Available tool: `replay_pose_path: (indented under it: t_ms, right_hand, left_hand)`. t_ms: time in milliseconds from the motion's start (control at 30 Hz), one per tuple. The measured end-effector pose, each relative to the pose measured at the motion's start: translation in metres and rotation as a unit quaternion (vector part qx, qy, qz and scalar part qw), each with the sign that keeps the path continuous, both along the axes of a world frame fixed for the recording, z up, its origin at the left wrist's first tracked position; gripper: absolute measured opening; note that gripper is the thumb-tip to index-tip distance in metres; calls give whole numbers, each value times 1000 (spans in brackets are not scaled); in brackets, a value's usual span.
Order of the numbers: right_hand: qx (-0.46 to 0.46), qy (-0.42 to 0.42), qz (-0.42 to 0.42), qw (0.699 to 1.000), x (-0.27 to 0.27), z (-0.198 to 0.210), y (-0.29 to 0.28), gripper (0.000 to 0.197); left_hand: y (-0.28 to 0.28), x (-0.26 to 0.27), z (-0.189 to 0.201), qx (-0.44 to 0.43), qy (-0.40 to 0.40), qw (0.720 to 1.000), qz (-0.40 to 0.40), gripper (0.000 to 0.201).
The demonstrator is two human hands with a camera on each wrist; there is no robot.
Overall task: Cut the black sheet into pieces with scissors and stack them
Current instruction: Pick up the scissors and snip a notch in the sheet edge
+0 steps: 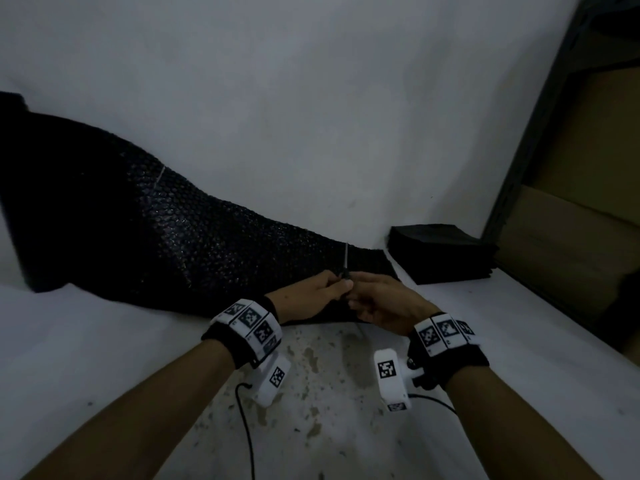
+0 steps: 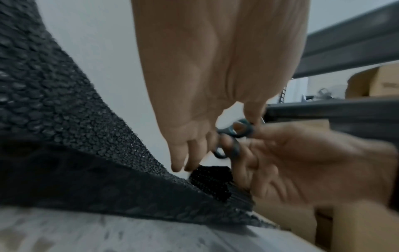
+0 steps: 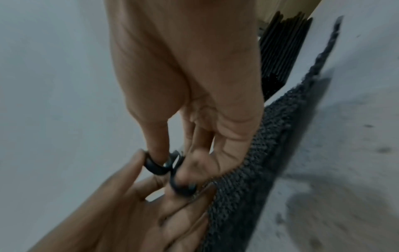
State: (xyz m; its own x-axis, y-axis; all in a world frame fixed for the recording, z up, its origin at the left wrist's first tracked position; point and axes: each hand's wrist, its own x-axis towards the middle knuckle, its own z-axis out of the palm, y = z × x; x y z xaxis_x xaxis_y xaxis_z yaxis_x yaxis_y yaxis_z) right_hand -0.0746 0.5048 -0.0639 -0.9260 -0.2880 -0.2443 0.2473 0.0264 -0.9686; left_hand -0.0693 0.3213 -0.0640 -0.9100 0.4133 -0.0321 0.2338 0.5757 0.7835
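— Item one, black sheet (image 1: 145, 223)?
— Bubbled texture, spread across the white table (image 1: 519, 341), far part rising toward the wall, near edge under both hands.
— Scissors (image 1: 345, 263)?
— Over the sheet's near right end, blades pointing away. The right hand (image 1: 381, 303) has its thumb and a finger through the dark handle rings (image 3: 159, 166); the left hand (image 1: 311, 296) pinches the same handles.
— Cut pieces?
— A black stack (image 1: 443, 252) on the table, just right of the sheet, beside brown cartons (image 1: 581, 216) on a shelf.
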Motion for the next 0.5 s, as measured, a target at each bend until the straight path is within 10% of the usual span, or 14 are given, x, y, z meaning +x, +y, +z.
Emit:
replay_pose_path:
  t_ms: [233,500]
  right_hand:
    - [150,21,-52,987,-4,-26,21,14]
    - [255,8,-25,966,-6,-40,44,27]
  left_hand:
    - [-41,0,-16,-207,95,973,-36,23]
    - [-45,-5,-38,-223,17,973,-49,20]
